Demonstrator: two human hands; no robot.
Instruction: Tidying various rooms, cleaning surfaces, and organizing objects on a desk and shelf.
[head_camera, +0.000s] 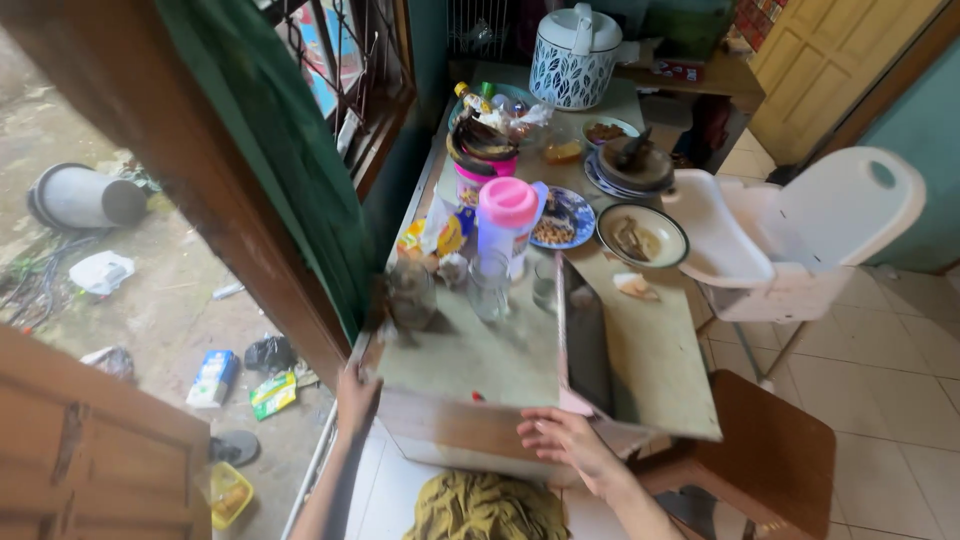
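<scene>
Gripping a cardboard box (470, 380) at lower centre, the left hand (356, 398) steadies its side; right hand (565, 440) fingers clamp its flap, keeping it level.

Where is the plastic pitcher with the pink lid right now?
In the head view, the clear plastic pitcher with the pink lid stands mid-table, just left of the blue-rimmed plate of food and behind two clear drinking glasses.

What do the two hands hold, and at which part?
Both hold the flat greenish wooden-edged board by its near edge: the left hand at the left corner, the right hand at the right end.
</scene>
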